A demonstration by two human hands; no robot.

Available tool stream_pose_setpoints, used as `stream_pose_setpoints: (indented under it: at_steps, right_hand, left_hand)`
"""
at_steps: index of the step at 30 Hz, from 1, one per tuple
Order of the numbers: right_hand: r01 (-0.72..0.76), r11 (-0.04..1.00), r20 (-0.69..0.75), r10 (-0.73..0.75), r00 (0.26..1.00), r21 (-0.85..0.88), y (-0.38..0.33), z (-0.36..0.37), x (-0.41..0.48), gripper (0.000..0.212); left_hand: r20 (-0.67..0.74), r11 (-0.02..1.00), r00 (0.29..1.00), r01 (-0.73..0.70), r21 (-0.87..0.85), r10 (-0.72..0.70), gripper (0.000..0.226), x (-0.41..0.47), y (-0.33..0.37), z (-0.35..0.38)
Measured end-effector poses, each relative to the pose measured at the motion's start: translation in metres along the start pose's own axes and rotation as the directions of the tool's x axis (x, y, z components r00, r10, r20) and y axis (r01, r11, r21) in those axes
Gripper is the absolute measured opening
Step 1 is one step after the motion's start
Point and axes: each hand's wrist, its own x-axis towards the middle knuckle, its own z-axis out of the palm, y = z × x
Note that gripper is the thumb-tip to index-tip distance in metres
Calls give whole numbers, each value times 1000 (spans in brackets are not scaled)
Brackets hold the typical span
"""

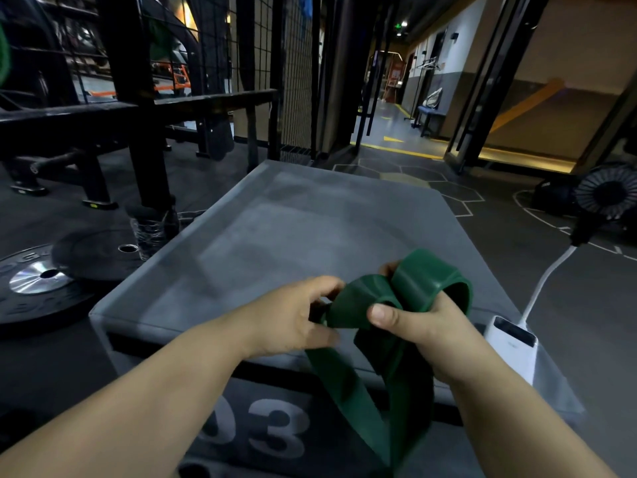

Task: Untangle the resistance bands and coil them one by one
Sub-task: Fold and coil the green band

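Observation:
A wide dark green resistance band (358, 305) is held above the near edge of a grey padded box (275, 229). My right hand (424, 322) grips a folded, looped part of the band, thumb pressed on its front. My left hand (293, 319) pinches the band's left fold between thumb and fingers. Two long strands of the same band hang down in front of the box, past its printed "03". No other band is visible.
A white power bank (513, 343) with a white cable lies on the box's right edge, leading to a small black fan (606, 194) on the floor. Black weight plates (41, 281) lie on the floor at left, beside a black rack frame (138, 108).

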Motion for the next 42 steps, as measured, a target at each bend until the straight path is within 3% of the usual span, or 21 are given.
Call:
stream_pose_setpoints:
  at_steps: [5, 8, 11, 13, 16, 18, 22, 24, 26, 28, 30, 32, 34, 36, 38, 42]
  right_hand:
    - [5, 999, -52, -3, 999, 34, -1, -9, 0, 37]
    - [23, 998, -88, -18, 996, 54, -3, -16, -2, 62]
    - [38, 996, -117, -28, 993, 79, -5, -20, -4, 75]
    - [43, 992, -132, -28, 991, 117, -5, -20, -5, 77]
    - [64, 981, -153, -36, 988, 183, -5, -19, -5, 67]
    - [77, 979, -224, -34, 974, 189, -5, -18, -5, 62]
    - [100, 988, -407, -44, 912, 119, -10, -14, -5, 40]
    - [80, 993, -516, -24, 856, 86, -10, -15, -4, 45]
    - [47, 996, -586, 6, 811, 74, -8, -19, -3, 49]
    - [3, 999, -608, 22, 793, 40, -5, -25, -1, 49]
    - [-82, 996, -595, 38, 803, -47, -1, -32, -1, 48]
    - [-170, 979, -538, 86, 838, -108, 1, -34, -2, 43]
    - [-228, 969, -438, 167, 883, -91, 5, -34, -4, 37]
    - [-275, 955, -338, 224, 914, -112, 11, -30, -4, 23]
    - [-310, 934, -245, 262, 933, -180, 19, -27, -4, 20]
    - [-367, 904, -31, 369, 929, -218, 29, -14, -3, 28]
  left_hand:
    - [60, 949, 992, 121, -290, -109, 42, -2, -2, -6]
    - [7, 929, 985, 165, -330, -173, 36, -1, -7, -11]
    - [-14, 969, 987, 152, -193, -158, 19, 1, -9, -14]
    - [53, 986, 991, 131, -100, -126, 19, 1, -9, -13]
    - [208, 968, 974, 138, -209, -94, 27, -3, -7, -2]
    - [225, 917, 970, 168, -361, -89, 39, -3, -7, 9]
    - [214, 811, 975, 176, -558, -64, 35, -2, -6, 21]
    - [226, 802, 973, 97, -589, 48, 39, -4, -8, 20]
    - [260, 822, 965, 120, -556, 35, 57, -5, -7, 17]
    - [182, 857, 983, 118, -502, -29, 43, -5, -3, 14]
    - [39, 806, 996, 90, -585, -83, 31, -3, 4, 14]
    - [-124, 721, 986, -4, -693, -114, 39, -2, 11, 9]
    - [-236, 709, 969, -121, -695, -66, 54, -3, 12, 1]
    - [-245, 769, 968, -196, -609, 53, 83, -4, 12, -6]
    - [-211, 809, 969, -225, -543, 128, 92, -6, 13, -9]
    - [-126, 851, 967, -254, -460, 220, 66, -12, 16, -10]
